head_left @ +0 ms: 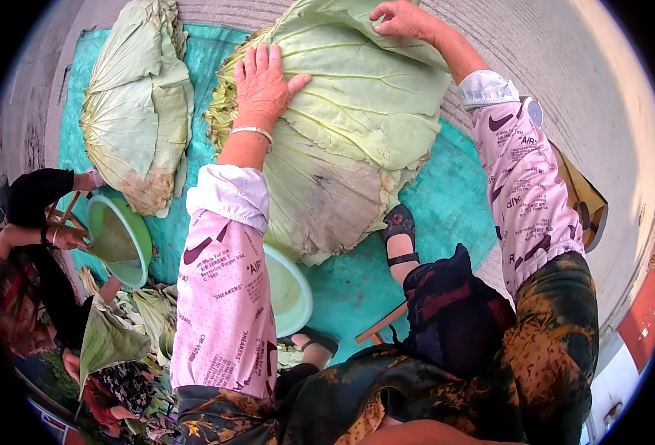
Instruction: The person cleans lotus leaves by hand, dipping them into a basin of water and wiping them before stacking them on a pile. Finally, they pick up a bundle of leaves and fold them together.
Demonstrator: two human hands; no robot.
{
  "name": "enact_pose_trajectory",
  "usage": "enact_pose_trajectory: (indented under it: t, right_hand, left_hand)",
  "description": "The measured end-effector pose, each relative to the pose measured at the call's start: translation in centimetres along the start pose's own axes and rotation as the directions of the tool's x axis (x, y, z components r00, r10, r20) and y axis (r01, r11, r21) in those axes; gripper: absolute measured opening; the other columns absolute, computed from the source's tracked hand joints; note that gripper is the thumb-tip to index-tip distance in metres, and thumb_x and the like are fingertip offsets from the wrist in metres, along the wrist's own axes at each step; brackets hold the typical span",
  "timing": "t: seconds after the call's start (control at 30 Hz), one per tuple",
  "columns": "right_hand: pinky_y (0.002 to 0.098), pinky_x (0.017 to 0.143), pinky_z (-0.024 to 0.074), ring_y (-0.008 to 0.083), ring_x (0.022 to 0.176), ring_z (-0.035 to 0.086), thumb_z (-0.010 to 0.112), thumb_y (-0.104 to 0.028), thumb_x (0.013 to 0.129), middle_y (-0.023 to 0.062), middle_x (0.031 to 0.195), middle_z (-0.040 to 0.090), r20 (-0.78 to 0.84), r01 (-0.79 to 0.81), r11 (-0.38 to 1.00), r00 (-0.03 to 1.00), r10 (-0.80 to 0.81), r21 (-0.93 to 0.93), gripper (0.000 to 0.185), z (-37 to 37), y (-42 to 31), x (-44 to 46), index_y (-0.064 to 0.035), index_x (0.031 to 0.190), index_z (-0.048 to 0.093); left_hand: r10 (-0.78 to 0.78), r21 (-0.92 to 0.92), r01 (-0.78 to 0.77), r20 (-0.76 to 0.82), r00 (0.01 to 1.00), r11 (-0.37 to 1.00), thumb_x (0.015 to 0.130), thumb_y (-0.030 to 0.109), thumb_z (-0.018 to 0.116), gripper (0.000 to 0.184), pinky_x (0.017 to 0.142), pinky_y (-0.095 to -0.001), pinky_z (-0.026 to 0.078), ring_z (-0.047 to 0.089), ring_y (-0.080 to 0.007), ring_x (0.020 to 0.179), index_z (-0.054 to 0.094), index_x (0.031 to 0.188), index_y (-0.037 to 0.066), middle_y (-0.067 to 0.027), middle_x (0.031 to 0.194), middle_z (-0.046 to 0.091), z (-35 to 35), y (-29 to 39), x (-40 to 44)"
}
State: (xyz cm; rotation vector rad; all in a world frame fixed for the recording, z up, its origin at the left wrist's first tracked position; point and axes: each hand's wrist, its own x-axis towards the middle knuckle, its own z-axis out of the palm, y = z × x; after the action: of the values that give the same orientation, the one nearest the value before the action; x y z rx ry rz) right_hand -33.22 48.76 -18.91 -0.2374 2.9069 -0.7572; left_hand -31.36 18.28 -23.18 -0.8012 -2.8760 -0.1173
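Rests left hand [262, 83] flat on the large leaf stack [342, 133], with fingers slightly parted, clamping nothing, just beside the yellowish stem ends [223, 104]. Bends right hand [403, 19] at the far edge of the top leaf [342, 41]; can't tell if pinching or only touching. Lies, as a stack, on the turquoise tarp [461, 185], beside but apart from a smaller leaf stack [131, 111] in the left of the view. Looks well along on layering: shows overlapped leaves fanned out from one stem end. Seems unfinished on top: appears lifted or folded along the far edge, not yet flat. Shows more loose leaves [153, 319] heaped at lower left, near co-workers; can't tell how many remain for layering, or for which stack.
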Motion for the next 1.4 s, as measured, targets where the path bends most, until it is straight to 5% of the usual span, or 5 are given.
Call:
enact_pose_trajectory:
  t: [0.1,0.3,0.63,0.93,1.4]
  right_hand:
    - [0.0380,0.072,0.0483,0.0282,0.081,0.062,0.057,-0.019,0.071,0.0167,0.091,0.064,0.111,-0.160,0.985,0.980,0.166,-0.056,0.028,-0.5,0.1,0.1,-0.0084,0.096,0.065]
    - [0.0420,0.070,0.0454,0.0336,0.079,0.057,0.054,-0.012,0.078,0.0151,0.082,0.059,-0.575,0.031,0.987,0.810,-0.116,-0.156,0.007,0.1,-0.5,2.6,-0.0084,0.081,0.059]
    - [0.0399,0.097,0.0391,0.0396,0.115,0.043,0.054,-0.007,0.075,0.0256,0.129,0.040,-0.579,0.089,0.987,0.801,-0.152,-0.137,0.049,5.8,1.2,3.6,-0.0024,0.122,0.044]
    - [0.0417,0.085,0.0453,0.0353,0.099,0.054,0.051,-0.020,0.082,0.0224,0.104,0.057,-0.517,-0.224,0.974,0.838,0.175,-0.033,0.037,6.7,3.3,4.6,-0.0019,0.115,0.051]
    - [0.0417,0.075,0.0476,0.0326,0.087,0.060,0.054,-0.020,0.078,0.0179,0.091,0.062,-0.508,-0.233,0.972,0.842,0.184,-0.033,0.023,2.4,-0.1,5.9,-0.0102,0.099,0.059]
  left_hand:
    - [-0.001,0.002,0.001,-0.007,1.000,1.000,0.073,0.066,0.052,0.085,0.104,-0.0475,0.021,0.028,-0.0316,0.129,0.037,0.132,0.006,-0.0127,0.135,0.037,0.0,0.0,0.0]
    - [-0.005,0.000,0.005,-0.020,1.000,1.000,0.073,0.066,0.052,0.085,0.104,-0.0474,0.021,0.028,-0.0317,0.128,0.037,0.132,0.006,-0.0133,0.135,0.038,0.1,0.0,0.0]
    - [0.000,-0.013,-0.001,-0.037,0.999,1.000,0.072,0.066,0.052,0.086,0.104,-0.0486,0.021,0.029,-0.0318,0.128,0.038,0.131,0.006,-0.0130,0.135,0.038,-0.1,0.0,-0.1]
    - [0.000,-0.009,0.000,-0.037,0.999,1.000,0.072,0.066,0.053,0.086,0.104,-0.0479,0.020,0.028,-0.0307,0.128,0.038,0.131,0.006,-0.0125,0.135,0.037,-0.2,0.1,-0.2]
    - [-0.005,0.004,0.005,-0.024,1.000,1.000,0.076,0.065,0.051,0.082,0.103,-0.0461,0.021,0.028,-0.0298,0.129,0.037,0.131,0.006,-0.0118,0.135,0.036,-0.5,0.2,-0.2]
